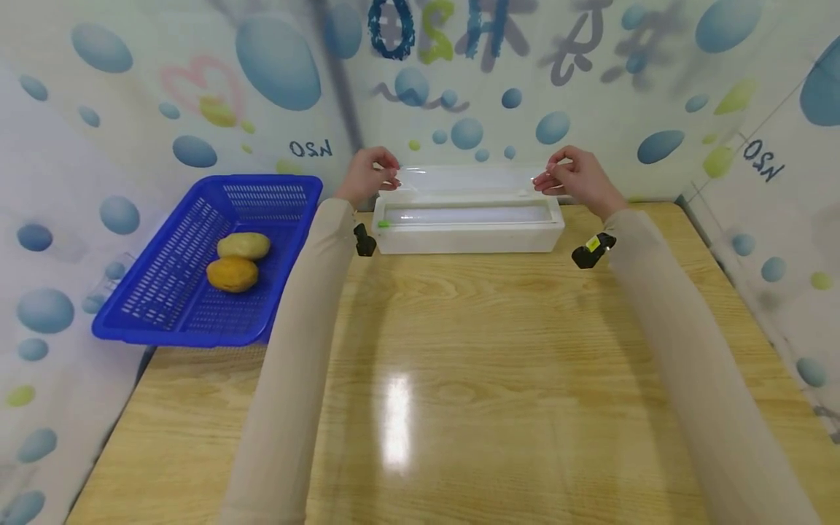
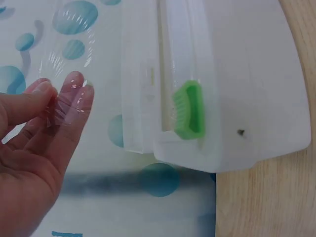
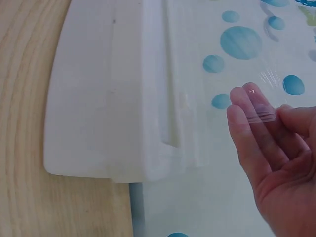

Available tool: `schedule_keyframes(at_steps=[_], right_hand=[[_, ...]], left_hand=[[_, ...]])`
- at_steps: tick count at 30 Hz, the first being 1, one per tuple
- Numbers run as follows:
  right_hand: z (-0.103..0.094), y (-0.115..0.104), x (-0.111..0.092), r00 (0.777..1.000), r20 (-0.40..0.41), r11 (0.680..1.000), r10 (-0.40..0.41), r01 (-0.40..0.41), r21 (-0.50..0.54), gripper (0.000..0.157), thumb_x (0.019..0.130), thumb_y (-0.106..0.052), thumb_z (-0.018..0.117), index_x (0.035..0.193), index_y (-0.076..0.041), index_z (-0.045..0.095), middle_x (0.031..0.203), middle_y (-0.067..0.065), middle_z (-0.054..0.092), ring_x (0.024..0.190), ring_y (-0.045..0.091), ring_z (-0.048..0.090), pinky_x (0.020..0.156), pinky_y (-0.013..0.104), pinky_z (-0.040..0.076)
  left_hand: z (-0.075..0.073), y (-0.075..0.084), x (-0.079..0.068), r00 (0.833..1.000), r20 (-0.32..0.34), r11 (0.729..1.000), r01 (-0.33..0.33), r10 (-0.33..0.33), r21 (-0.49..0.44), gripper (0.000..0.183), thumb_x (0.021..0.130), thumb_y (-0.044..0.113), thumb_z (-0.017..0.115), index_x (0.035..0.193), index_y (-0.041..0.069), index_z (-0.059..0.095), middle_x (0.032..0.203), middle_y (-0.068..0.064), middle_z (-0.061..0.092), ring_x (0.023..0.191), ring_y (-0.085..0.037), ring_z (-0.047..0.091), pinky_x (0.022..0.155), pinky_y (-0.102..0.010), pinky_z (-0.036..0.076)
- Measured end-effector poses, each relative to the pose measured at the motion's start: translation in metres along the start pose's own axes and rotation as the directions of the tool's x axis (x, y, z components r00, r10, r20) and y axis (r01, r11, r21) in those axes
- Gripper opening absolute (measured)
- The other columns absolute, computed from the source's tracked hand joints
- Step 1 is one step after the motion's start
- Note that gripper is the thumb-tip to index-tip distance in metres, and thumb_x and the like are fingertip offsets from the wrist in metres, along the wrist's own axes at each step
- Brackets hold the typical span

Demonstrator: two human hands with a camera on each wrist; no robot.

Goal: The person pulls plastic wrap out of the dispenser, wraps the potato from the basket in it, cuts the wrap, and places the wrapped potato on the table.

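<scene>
At the back of the table stands a long white cling film dispenser (image 1: 469,240) with its top open. A green slide cutter (image 2: 190,111) sits at the left end of its track. Above and behind the dispenser, my left hand (image 1: 369,176) pinches one corner of a clear sheet of cling film (image 2: 66,57) between thumb and fingers. The other corner is pinched by my right hand (image 1: 579,181), where the film (image 3: 261,117) bunches at the fingertips. The sheet stretches between both hands, nearly invisible apart from a few shiny creases.
Left of my left arm, a blue plastic basket (image 1: 177,337) holds a yellow mango (image 1: 232,274) and a paler, greenish-yellow one (image 1: 243,246). Behind the wooden table (image 1: 472,379) rises a wall covering (image 1: 459,95) printed with blue drops. A small black camera (image 1: 588,251) is strapped to my right wrist.
</scene>
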State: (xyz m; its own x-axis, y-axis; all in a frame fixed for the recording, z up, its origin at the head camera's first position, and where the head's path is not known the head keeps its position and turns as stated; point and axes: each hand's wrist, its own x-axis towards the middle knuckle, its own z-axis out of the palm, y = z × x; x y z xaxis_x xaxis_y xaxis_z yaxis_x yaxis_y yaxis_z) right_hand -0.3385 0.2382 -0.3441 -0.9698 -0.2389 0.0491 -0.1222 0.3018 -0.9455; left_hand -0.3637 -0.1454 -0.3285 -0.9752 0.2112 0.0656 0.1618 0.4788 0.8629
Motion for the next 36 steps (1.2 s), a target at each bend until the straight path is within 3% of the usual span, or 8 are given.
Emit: schedule_keyframes(at_steps=[5, 10, 19, 28, 36], right_hand=[[-0.001, -0.010, 0.001, 1.000, -0.002, 1.000, -0.022, 0.022, -0.005, 0.015, 0.103, -0.012, 0.044, 0.107, 0.003, 0.045, 0.090, 0.006, 0.071, 0.083, 0.012, 0.069, 0.077, 0.026, 0.054], [-0.003, -0.020, 0.003, 0.999, -0.021, 1.000, -0.025, 0.025, 0.013, 0.015, 0.102, -0.012, 0.045, 0.108, 0.002, 0.045, 0.090, 0.005, 0.071, 0.083, 0.012, 0.068, 0.075, 0.024, 0.054], [-0.012, -0.037, 0.007, 0.999, -0.028, 0.999, -0.042, 0.043, 0.032, 0.010, 0.102, -0.011, 0.045, 0.107, -0.002, 0.046, 0.089, 0.002, 0.070, 0.085, 0.012, 0.068, 0.076, 0.023, 0.054], [-0.022, -0.056, 0.006, 0.996, -0.028, 0.994, -0.085, 0.086, 0.062, 0.011, 0.100, -0.007, 0.046, 0.107, 0.001, 0.046, 0.087, 0.004, 0.071, 0.085, 0.013, 0.069, 0.076, 0.023, 0.054], [-0.029, -0.082, 0.005, 0.995, -0.029, 0.995, -0.096, 0.097, 0.030, 0.011, 0.101, -0.009, 0.045, 0.107, 0.000, 0.046, 0.087, 0.004, 0.072, 0.086, 0.014, 0.068, 0.078, 0.022, 0.052]], left_hand=[[-0.005, 0.005, 0.003, 0.999, -0.054, 1.000, -0.001, 0.001, -0.010, 0.017, 0.097, -0.002, 0.053, 0.112, -0.007, 0.058, 0.098, -0.009, 0.055, 0.086, -0.024, 0.064, 0.080, -0.029, 0.054], [-0.012, 0.011, 0.007, 0.996, -0.084, 0.999, -0.022, 0.020, -0.024, 0.017, 0.097, -0.002, 0.053, 0.112, -0.008, 0.059, 0.098, -0.009, 0.055, 0.084, -0.022, 0.064, 0.080, -0.029, 0.054], [-0.023, 0.031, 0.017, 0.993, -0.108, 0.999, -0.042, 0.043, 0.008, 0.011, 0.096, 0.000, 0.055, 0.105, 0.000, 0.062, 0.098, -0.008, 0.057, 0.083, -0.019, 0.064, 0.079, -0.028, 0.054], [-0.035, 0.050, 0.017, 0.988, -0.122, 0.995, -0.096, 0.098, 0.028, 0.019, 0.096, 0.002, 0.056, 0.113, -0.006, 0.061, 0.100, -0.007, 0.056, 0.084, -0.019, 0.065, 0.079, -0.027, 0.054], [-0.047, 0.068, 0.020, 0.977, -0.139, 0.986, -0.153, 0.160, 0.064, 0.016, 0.096, 0.002, 0.056, 0.109, -0.002, 0.064, 0.096, -0.003, 0.057, 0.081, -0.018, 0.066, 0.078, -0.026, 0.054]])
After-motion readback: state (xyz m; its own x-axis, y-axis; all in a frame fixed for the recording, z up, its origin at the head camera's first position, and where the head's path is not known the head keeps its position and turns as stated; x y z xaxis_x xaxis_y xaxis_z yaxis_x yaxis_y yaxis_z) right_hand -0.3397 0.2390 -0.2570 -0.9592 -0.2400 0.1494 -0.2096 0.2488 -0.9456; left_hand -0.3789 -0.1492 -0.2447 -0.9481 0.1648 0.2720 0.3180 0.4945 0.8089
